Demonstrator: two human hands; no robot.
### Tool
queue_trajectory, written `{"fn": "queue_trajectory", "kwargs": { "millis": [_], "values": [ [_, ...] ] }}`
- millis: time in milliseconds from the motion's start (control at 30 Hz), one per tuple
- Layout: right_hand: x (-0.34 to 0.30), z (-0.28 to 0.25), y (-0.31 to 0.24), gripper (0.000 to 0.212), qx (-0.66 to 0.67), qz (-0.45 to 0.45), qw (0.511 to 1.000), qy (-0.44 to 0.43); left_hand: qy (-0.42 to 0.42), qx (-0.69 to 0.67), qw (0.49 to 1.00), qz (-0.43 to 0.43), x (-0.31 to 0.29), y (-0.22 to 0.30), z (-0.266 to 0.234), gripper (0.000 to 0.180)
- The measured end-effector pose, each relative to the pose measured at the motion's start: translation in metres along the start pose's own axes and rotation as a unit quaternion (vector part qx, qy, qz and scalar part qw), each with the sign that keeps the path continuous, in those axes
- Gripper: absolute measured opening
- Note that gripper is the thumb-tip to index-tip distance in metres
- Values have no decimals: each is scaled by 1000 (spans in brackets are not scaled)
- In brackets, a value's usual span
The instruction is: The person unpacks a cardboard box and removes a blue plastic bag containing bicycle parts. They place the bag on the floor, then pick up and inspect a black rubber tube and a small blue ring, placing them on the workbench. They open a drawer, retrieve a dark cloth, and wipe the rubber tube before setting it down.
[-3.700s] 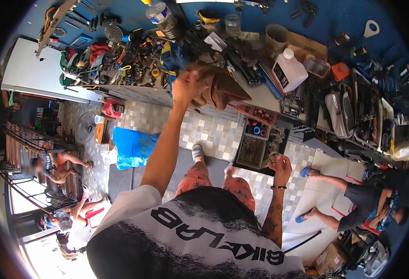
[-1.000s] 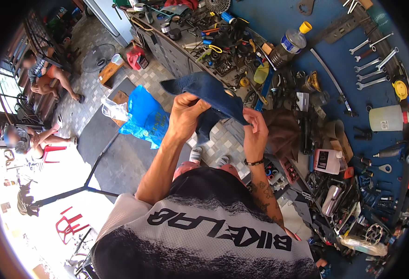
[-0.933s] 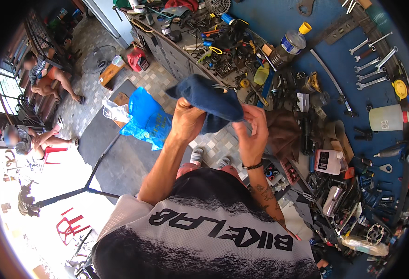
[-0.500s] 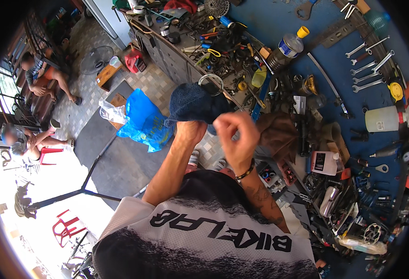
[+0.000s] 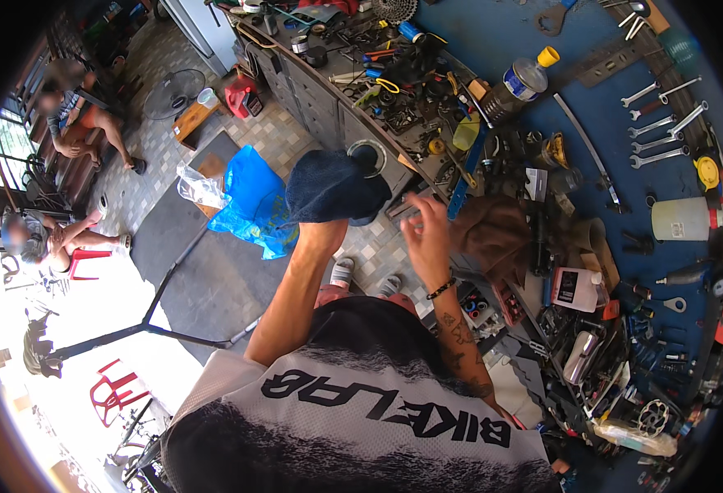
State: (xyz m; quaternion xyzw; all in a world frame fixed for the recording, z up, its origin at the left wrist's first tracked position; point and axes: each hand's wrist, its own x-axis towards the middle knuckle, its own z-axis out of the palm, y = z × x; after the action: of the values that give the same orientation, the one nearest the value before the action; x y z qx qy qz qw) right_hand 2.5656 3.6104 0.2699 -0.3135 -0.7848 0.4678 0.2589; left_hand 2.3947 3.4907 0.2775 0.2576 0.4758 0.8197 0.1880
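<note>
One blue cloth (image 5: 329,189) sits atop the left hand (image 5: 323,235) clasping it, right hand (image 5: 427,241) loosely open nearby, empty.

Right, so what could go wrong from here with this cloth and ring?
The metal ring might slip and drop to the tiled floor: it shows at the edge of the dark blue cloth, which only the left hand holds. Dropped on the cluttered workbench instead, it might get lost.
</note>
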Motion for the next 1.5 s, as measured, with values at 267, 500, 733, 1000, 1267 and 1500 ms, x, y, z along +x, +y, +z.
{"fn": "queue_trajectory", "kwargs": {
  "millis": [267, 500, 733, 1000, 1267, 1500],
  "values": [
    [13, 21, 13, 63, 181, -39, 959, -214, -14, -49, 997, -64, -7, 26, 10, 33],
    [6, 22, 26, 25, 302, -4, 914, -272, -42, 185, 981, -43, -7, 35, -13, 33],
    [-10, 2, 46, 36, 282, 215, 843, -405, -14, -243, 960, -135, -8, 24, -30, 34],
    [-2, -30, 39, 46, 169, 95, 949, -250, -4, -131, 985, -108, -1, 29, -25, 33],
    [4, -51, 21, 48, 194, 53, 968, -153, -14, -4, 998, -57, 8, 21, -17, 27],
    [8, -72, -21, 49, 354, 112, 924, -90, -145, 494, 838, 179, 18, 50, -14, 28]
  ]
}}
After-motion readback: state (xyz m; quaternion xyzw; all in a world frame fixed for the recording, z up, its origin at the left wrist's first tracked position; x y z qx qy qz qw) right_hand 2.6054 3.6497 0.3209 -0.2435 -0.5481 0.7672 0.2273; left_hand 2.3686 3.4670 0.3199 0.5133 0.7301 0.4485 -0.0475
